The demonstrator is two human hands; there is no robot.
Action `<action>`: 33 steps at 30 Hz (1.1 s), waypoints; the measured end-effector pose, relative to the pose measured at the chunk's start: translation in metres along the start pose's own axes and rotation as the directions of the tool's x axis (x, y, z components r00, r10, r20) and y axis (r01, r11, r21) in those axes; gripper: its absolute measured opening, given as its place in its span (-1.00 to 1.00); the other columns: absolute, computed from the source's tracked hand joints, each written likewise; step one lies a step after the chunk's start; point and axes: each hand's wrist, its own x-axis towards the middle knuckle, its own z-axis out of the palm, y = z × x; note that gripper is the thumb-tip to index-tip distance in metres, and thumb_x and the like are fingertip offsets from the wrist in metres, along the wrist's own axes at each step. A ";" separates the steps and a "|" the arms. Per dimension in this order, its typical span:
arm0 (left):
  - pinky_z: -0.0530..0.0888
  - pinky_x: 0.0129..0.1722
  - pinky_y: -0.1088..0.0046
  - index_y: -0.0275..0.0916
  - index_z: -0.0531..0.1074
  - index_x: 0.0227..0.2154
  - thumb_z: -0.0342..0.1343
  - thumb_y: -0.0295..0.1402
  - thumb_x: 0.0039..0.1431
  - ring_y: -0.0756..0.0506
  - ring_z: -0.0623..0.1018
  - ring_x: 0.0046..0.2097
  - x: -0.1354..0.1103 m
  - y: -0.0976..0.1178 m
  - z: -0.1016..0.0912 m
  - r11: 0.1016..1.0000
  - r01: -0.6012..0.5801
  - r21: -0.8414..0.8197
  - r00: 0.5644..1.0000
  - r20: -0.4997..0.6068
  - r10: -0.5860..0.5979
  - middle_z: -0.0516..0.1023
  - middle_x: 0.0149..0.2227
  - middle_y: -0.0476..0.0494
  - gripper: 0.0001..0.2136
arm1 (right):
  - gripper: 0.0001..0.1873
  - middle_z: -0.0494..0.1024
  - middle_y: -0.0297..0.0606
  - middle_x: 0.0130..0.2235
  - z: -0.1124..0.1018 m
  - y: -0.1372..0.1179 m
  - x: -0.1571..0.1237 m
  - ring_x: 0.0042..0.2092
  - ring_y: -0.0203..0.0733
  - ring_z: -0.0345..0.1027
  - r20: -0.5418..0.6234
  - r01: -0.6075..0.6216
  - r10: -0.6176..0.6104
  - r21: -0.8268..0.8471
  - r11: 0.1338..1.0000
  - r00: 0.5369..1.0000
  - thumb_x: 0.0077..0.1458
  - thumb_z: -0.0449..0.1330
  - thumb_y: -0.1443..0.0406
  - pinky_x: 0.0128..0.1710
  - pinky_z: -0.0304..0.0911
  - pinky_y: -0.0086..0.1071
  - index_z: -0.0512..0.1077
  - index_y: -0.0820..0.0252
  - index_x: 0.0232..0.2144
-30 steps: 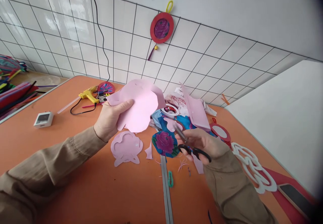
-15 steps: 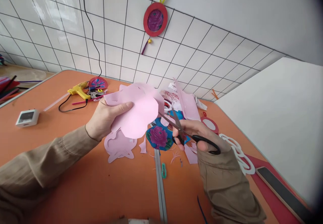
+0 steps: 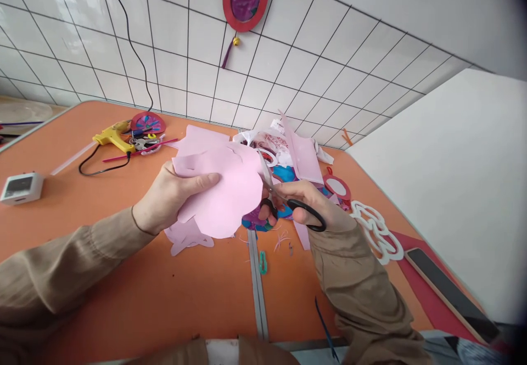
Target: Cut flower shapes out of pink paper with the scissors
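Note:
My left hand (image 3: 173, 192) grips a pink sheet (image 3: 230, 195) with a scalloped edge, thumb on top and fingers hidden underneath. In my right hand (image 3: 304, 203) are black-handled scissors (image 3: 307, 214), held with the fingers through the loops. Their blades meet the right edge of the pink sheet, which partly hides them. Below and behind the sheet lie pink cut-outs (image 3: 189, 237) and floral blue-and-purple fabric (image 3: 284, 174).
A yellow glue gun (image 3: 115, 137) lies at the back left, a white box (image 3: 22, 188) at far left. A green clip (image 3: 263, 263) sits near the table seam. White cut-out loops (image 3: 370, 228) and a dark phone-like slab (image 3: 448, 293) lie right.
The scissors and my right hand have moved left, bringing the blades up against the sheet's right edge. My view has tilted down slightly, and the sheet is turned a little.

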 end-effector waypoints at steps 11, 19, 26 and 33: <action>0.66 -0.41 0.31 -0.28 0.64 -0.25 0.43 -0.38 -0.08 -0.27 0.69 -0.33 -0.001 -0.004 0.002 1.000 0.021 -0.004 0.999 -0.029 -0.022 0.70 -0.33 -0.21 -0.73 | -0.39 0.37 -0.27 -0.46 0.006 0.001 0.003 -0.45 -0.28 0.17 -0.071 0.025 -0.025 -0.002 1.000 0.997 -0.06 0.34 -0.17 -0.46 0.16 -0.33 0.49 0.26 -0.27; 0.64 -0.48 0.37 -0.26 0.65 -0.31 0.44 -0.35 -0.09 -0.26 0.69 -0.35 -0.002 -0.004 0.001 0.999 -0.027 0.033 0.999 -0.040 0.029 0.71 -0.33 -0.21 -0.77 | -0.42 0.37 -0.29 -0.47 0.004 0.003 0.002 -0.46 -0.31 0.17 -0.114 0.012 -0.016 -0.038 0.999 0.993 -0.09 0.36 -0.15 -0.50 0.10 -0.37 0.48 0.25 -0.35; 0.65 -0.48 0.35 -0.28 0.65 -0.31 0.44 -0.35 -0.10 -0.27 0.69 -0.37 -0.002 -0.003 0.002 0.999 -0.014 0.036 0.999 -0.040 0.015 0.70 -0.35 -0.22 -0.76 | -0.39 0.34 -0.36 -0.50 0.004 -0.001 0.001 -0.47 -0.34 0.16 -0.138 -0.008 -0.007 -0.106 0.994 0.990 -0.09 0.35 -0.18 -0.50 0.08 -0.39 0.47 0.26 -0.35; 0.66 -0.44 0.29 -0.30 0.64 -0.29 0.44 -0.37 -0.10 -0.29 0.69 -0.36 -0.003 -0.002 0.003 1.000 0.000 0.021 0.999 -0.043 0.001 0.70 -0.34 -0.24 -0.75 | -0.35 0.33 -0.37 -0.53 0.005 -0.009 0.002 -0.49 -0.35 0.13 -0.160 -0.051 0.020 -0.193 0.980 0.987 -0.12 0.34 -0.21 -0.55 0.03 -0.40 0.49 0.29 -0.36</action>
